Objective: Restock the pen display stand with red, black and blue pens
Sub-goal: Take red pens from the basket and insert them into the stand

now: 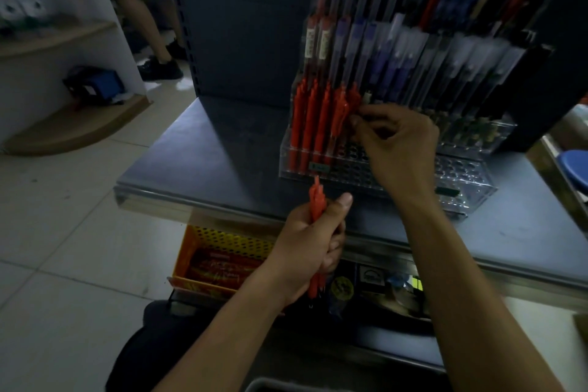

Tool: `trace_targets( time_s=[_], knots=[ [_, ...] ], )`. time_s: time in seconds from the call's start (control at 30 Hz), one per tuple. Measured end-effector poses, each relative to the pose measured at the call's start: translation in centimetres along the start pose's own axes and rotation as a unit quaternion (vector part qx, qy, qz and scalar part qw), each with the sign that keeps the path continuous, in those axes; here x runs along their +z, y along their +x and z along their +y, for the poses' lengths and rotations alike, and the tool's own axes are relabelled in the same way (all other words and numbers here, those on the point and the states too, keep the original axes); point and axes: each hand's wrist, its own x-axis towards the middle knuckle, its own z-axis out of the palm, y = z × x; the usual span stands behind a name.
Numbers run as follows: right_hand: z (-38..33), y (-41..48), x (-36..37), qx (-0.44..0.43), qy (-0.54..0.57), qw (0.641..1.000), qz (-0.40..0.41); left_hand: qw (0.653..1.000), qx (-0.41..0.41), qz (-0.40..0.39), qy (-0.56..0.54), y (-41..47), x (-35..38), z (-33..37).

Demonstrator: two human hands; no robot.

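- Right hand (394, 140) pinches what looks like one red pen (353, 99) (blurred), steering it into a stand (461, 197) hole beside the planted reds.
- Left hand (313, 242) grips a spare red bundle (317, 197), held near for refills.

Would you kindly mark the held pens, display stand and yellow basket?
held pens (317, 197): head view, upper tips.
display stand (458, 170): head view, perforated base.
yellow basket (222, 240): head view, rear wall.
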Motion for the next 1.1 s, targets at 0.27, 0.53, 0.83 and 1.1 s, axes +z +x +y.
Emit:
trace_targets(
  time_s=[0.27,0.53,0.83,1.1],
  knots=[
    [-2.4,-0.9,-1.9,0.004,-0.02,0.992,-0.121,1.0,-0.008,0.007,-0.011,0.2,0.2,0.1],
    [-5.0,-2.4,-4.1,-0.012,-0.066,0.892,-0.447,0.999,0.025,0.009,0.034,0.0,0.2,-0.3],
    [-4.2,-2.7,-4.9,0.045,0.038,0.951,-0.303,0.998,0.025,0.021,0.045,-0.1,0.2,-0.9],
    [-4.3,-2.9,-4.3,0.068,0.109,0.928,-0.349,0.999,0.016,0.035,-0.004,0.3,0.6,-0.9]
  ],
)
